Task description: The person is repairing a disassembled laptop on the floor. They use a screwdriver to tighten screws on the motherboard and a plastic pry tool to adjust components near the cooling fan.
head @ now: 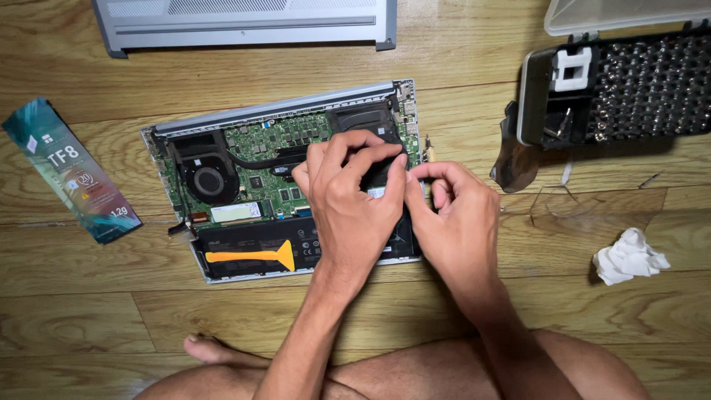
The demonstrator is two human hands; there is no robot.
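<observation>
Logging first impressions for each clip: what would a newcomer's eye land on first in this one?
First, the opened laptop at the centre of the wooden floor, its green board and black fan exposed, with the left hand and right hand pressed together over its right half. Next, the orange pry tool lying on the black battery at the near edge. At upper right stands an open case of screwdriver bits, with a crumpled white tissue below it.

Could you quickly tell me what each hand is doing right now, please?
Left hand: fingers curled down onto the opened laptop, pressing its internals; nothing visibly held.
Right hand: fingers pinched together at the laptop's right side; whether it holds anything cannot be told.
</observation>
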